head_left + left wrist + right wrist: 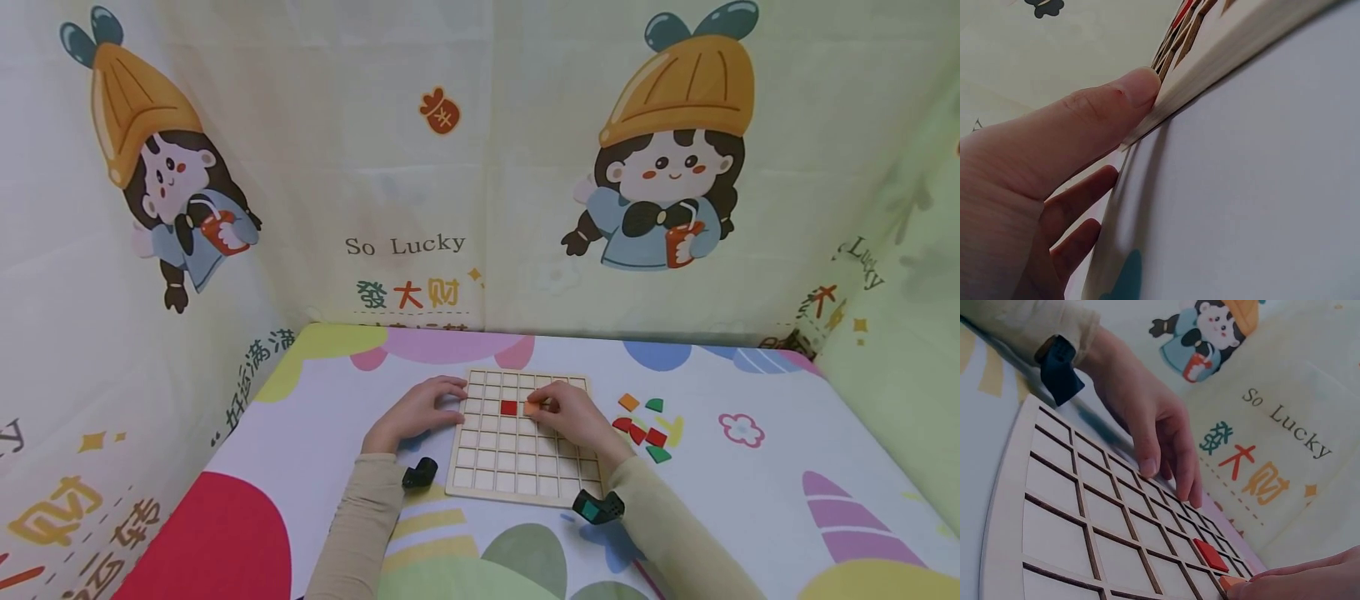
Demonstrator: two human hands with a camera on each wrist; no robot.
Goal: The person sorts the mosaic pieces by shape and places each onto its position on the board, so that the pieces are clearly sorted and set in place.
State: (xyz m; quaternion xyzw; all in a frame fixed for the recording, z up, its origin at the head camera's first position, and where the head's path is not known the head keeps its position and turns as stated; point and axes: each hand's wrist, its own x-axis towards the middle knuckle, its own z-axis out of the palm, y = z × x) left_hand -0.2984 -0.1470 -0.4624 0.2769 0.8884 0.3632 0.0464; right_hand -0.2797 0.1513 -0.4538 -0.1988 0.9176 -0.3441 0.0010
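A wooden grid board [495,460] with square compartments lies on the table. One red square tile [508,407] sits in a compartment near its upper middle. My right hand [573,414] pinches an orange tile [531,409] one column to the right of the red one, at the board's surface. In the right wrist view the orange tile [1231,582] shows only partly beside the fingertips. My left hand [422,410] rests against the board's left edge, thumb and fingers spread. In the left wrist view its thumb [1110,103] touches the board's side, the fingers lying farther along.
Right of the board lies a loose group of tiles: an orange square [628,402], green quarter-round pieces [655,405], a red square [656,437] and other red pieces [622,425]. A patterned cloth [337,467] covers the table; printed curtains [525,167] stand behind and at both sides.
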